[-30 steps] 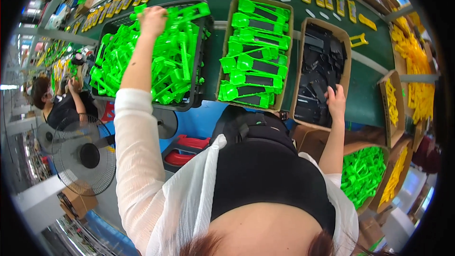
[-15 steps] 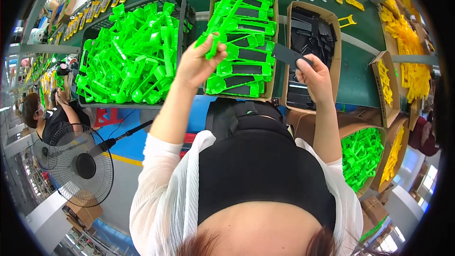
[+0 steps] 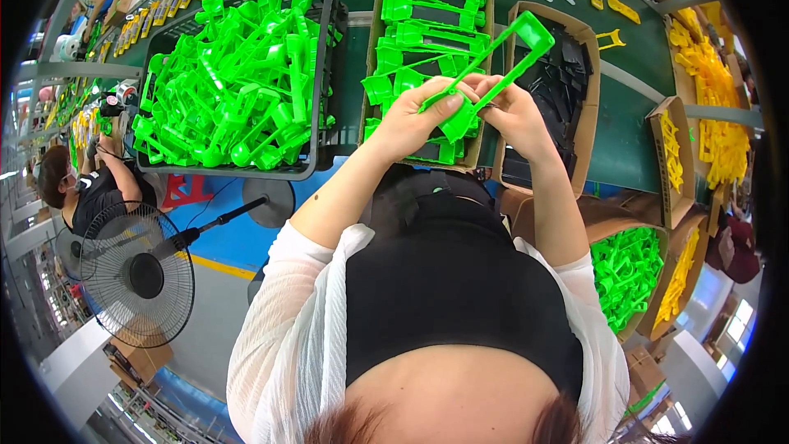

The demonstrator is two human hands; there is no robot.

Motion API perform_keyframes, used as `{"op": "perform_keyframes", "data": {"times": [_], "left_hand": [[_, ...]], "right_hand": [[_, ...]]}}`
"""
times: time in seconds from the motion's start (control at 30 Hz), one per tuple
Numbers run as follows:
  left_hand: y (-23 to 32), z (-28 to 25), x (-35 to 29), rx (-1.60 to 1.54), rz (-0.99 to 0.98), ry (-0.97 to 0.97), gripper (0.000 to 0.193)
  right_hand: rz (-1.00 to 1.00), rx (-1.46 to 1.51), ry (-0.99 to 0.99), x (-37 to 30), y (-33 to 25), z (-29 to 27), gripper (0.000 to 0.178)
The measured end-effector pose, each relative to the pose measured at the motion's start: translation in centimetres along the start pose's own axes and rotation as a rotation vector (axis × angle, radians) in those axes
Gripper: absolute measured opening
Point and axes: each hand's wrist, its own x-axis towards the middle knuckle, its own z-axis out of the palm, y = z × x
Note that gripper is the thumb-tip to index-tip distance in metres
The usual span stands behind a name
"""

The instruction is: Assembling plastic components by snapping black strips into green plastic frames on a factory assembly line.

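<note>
Both my hands meet over the cardboard box [image 3: 374, 53] in the middle. My left hand [image 3: 411, 122] is closed on the lower end of a green plastic frame [image 3: 536, 34], which slants up to the right with its long open side toward the far end. At the same lower end my right hand [image 3: 516, 119] has its fingers pinched on the frame's edge. No black strip shows between the fingers; they hide that spot. Beneath my hands, the box holds several green frames [image 3: 436, 12], many with black strips in them.
Left stands a black crate [image 3: 316, 74] heaped with green parts [image 3: 234, 82]. A carton of black strips [image 3: 559, 74] is at the right. Yellow parts [image 3: 711, 90] lie farther right. Below are more green pieces [image 3: 629, 267]. A fan [image 3: 146, 275] and another person [image 3: 99, 189] are at left.
My hands have come together, the left moving right with the green frame. The black strip that was in my right hand is no longer visible.
</note>
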Motion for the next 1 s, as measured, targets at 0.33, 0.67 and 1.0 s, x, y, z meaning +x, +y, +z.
{"op": "perform_keyframes", "data": {"times": [0.33, 0.67, 1.0], "left_hand": [[0.5, -1.4, -1.1, -0.309, -0.117, -0.034, 0.026], [0.4, -0.7, -0.9, -0.508, -0.001, 0.325, 0.024], [0.4, -0.7, -1.2, -0.397, -0.089, 0.313, 0.026]], "right_hand": [[0.192, -0.187, -0.135, 0.7, 0.4, -0.9, 0.015], [0.073, 0.228, 0.025, -1.3, 1.1, -0.5, 0.026], [-0.066, -0.271, 0.252, 0.1, 1.2, 0.7, 0.016]]}}
